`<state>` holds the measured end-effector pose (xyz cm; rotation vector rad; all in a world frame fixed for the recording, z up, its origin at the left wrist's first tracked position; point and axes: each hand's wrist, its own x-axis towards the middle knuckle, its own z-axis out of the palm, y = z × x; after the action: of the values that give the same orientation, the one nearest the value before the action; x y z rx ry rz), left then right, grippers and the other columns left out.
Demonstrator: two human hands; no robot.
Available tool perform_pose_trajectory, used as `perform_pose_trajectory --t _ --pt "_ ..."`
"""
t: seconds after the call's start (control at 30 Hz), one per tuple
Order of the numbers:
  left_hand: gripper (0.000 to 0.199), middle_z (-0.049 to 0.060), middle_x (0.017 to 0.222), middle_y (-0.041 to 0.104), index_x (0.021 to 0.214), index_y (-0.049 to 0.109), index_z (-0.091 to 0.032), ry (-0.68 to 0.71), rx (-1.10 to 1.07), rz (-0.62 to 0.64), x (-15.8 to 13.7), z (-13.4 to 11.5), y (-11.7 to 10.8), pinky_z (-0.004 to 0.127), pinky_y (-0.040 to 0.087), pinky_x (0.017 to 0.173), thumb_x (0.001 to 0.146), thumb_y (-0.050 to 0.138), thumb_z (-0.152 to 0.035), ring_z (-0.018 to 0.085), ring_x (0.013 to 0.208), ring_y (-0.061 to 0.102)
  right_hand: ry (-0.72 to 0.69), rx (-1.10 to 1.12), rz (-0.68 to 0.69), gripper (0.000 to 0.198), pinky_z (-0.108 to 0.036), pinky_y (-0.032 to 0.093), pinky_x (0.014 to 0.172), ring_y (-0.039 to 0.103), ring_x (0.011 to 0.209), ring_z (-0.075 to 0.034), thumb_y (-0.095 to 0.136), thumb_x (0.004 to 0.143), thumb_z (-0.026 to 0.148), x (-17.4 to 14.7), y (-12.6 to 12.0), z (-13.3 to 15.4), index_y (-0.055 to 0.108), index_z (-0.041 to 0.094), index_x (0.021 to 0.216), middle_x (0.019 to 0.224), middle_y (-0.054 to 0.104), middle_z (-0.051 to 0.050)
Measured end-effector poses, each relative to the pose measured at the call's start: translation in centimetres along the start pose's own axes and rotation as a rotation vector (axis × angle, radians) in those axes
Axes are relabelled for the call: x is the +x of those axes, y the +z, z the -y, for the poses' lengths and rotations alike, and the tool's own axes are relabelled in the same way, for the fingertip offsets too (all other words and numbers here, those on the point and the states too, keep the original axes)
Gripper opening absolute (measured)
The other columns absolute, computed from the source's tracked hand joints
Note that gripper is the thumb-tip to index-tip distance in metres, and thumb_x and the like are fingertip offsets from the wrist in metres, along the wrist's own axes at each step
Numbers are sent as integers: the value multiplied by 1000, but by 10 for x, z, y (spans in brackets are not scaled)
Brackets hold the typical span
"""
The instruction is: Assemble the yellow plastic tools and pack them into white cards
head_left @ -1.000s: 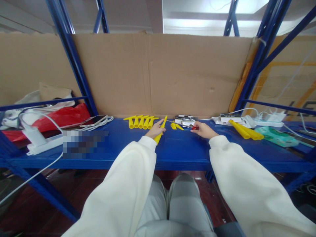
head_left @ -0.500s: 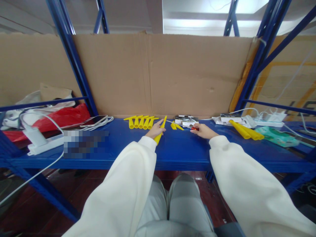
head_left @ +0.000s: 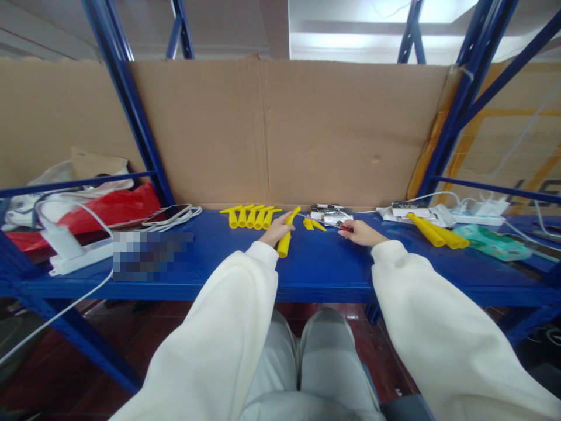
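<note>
"Yellow tapered tube: where did we have it?"
"Mid blue shelf, our left hand curled round it. Our right hand had fingers closed on a red-handled tool."

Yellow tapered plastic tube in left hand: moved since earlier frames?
Yes: the tube shifted slightly right, away from the vertical crease in the brown cardboard panel.

The right hand hides part of what seems a red handle. Whether the thin shaft touches the yellow tube is too small to tell. Pixelation masks a patch at left; lettering runs off the right edge.
</note>
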<state>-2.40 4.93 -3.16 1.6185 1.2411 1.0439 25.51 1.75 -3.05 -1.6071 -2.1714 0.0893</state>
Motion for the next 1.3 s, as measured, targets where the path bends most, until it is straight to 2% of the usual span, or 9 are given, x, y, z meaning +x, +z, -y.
perform_pose_trajectory --t 0.07,0.13,0.2,0.4,0.57,0.73,1.03,1.17,1.3 --pt "79 7 100 72 149 51 -20 -2 -15 -13 3 3 0 28 55 75 73 64 -7 17 74 67 19 -33 0 18 -27 46 67 64 71 -20 57 90 33 0 -1 0 66 19 82 72 69 -5" --pt "79 10 118 69 149 51 -20 -16 -20 -41 5 5 0 30 55 83 71 66 -9 20 87 69 47 -70 7 17 -27 46 69 65 74 -20 59 90 32 0 -1 1 68 19 85 77 71 -6" --pt "83 12 128 65 150 49 -20 -44 -17 -65 6 6 1 31 55 86 71 67 -9 22 94 70 80 -115 18 15 -27 47 71 66 77 -20 60 89 31 -1 -2 3 69 19 88 82 73 -7" --pt "92 12 121 67 155 39 -17 -59 -20 -72 6 7 3 30 56 85 70 72 -6 21 92 72 191 -267 51 18 -36 48 86 68 98 -28 60 89 29 -5 -8 13 71 21 101 103 76 -11" --pt "94 15 116 68 153 41 -12 -66 -58 -58 7 9 3 32 56 85 69 82 -16 24 92 72 217 -305 61 21 -48 44 97 66 109 -31 58 90 28 -7 -10 15 71 22 105 113 74 -11" --pt "90 16 120 69 151 46 -13 -75 -103 -79 9 12 4 35 55 92 69 84 -18 26 99 71 226 -308 83 22 -50 43 98 64 112 -32 59 88 25 -6 -9 11 71 23 107 118 73 -11" --pt "80 17 142 59 141 59 -13 -8 -87 -35 7 9 5 34 45 108 65 86 -18 29 130 58 332 -315 140 24 -52 42 100 63 115 -32 58 88 24 -7 -13 7 72 22 107 118 72 -13" --pt "70 15 141 61 131 68 -16 10 -55 -33 4 5 5 34 42 111 64 85 -15 30 133 55 362 -316 154 26 -55 44 99 63 116 -33 55 88 21 -8 -14 3 72 21 108 119 71 -14" --pt "63 13 132 68 127 71 -17 1 -6 -20 2 3 4 35 45 109 65 82 -11 30 127 61 390 -288 141 31 -57 46 98 62 117 -35 56 84 17 -7 -14 -2 72 22 110 124 68 -15"
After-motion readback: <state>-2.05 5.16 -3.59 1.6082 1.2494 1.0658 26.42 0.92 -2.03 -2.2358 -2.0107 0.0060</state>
